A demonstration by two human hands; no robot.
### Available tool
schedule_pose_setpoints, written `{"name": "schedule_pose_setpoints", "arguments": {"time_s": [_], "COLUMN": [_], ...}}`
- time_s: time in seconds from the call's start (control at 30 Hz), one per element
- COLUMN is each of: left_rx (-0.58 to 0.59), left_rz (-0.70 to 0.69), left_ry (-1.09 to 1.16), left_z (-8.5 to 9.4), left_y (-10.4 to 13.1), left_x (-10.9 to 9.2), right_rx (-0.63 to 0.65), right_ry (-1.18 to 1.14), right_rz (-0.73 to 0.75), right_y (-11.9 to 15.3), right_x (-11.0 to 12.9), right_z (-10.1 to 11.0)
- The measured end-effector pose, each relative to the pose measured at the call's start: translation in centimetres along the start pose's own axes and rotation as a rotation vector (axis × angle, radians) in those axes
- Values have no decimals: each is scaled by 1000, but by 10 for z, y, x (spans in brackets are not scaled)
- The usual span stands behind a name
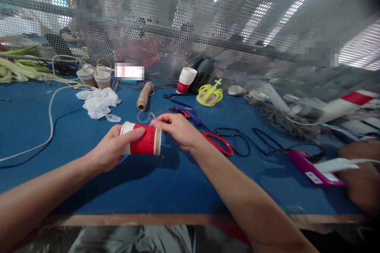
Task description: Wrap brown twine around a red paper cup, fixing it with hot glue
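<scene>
A red and white paper cup (142,140) lies sideways in the air, with my left hand (114,146) wrapped round its left end. Brown twine (157,141) is wound in a band around the cup's right end. My right hand (170,126) pinches the twine at the upper edge of that band. From there a loose loop of twine runs back toward a twine spool (144,95) on the blue table (130,193). A blue glue gun (188,114) lies just beyond my right hand.
Red-handled scissors (219,144), black cables and a purple power strip (314,170) lie to the right, near another person's arm (363,174). Behind are stacked cups (186,80), a yellow crown (209,95), and crumpled white plastic (99,102). A perforated metal screen (166,19) bounds the back.
</scene>
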State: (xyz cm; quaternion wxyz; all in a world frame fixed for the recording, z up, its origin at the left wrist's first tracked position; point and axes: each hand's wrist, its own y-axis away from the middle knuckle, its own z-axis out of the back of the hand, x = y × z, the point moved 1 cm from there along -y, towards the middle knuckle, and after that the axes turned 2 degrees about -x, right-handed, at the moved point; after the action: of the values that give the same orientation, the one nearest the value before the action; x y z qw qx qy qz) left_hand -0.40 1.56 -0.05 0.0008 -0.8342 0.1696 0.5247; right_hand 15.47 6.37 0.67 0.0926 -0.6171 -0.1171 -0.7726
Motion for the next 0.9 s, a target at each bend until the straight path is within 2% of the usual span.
{"name": "schedule_pose_setpoints", "arguments": {"time_s": [0.1, 0.2, 0.33, 0.4, 0.5, 0.57, 0.73, 0.9], "left_rx": [-3, -25, -103, -148, -168, -169, -167, -177], "left_rz": [12, 18, 17, 14, -6, -14, -2, 15], "left_ry": [13, 28, 47, 36, 22, 23, 26, 33], "left_z": [0, 0, 1, 2, 3, 3, 1, 1], "left_y": [0, -1, -5, -6, -8, -8, -7, -6], "left_x": [0, -1, -4, -4, -4, -2, 0, 2], "right_rx": [12, -20, -137, -106, 42, 86, -8, -21], "right_ry": [37, 181, 433, 501, 497, 462, 428, 398], "right_rz": [-5, 4, 121, 180, 195, 186, 142, 150], "right_y": [-1, -4, 2, 13, 31, 40, 46, 44], "right_x": [-2, -1, 12, 22, 31, 33, 26, 19], "right_z": [0, 5, 15, 17, 11, 4, -7, -9]}}
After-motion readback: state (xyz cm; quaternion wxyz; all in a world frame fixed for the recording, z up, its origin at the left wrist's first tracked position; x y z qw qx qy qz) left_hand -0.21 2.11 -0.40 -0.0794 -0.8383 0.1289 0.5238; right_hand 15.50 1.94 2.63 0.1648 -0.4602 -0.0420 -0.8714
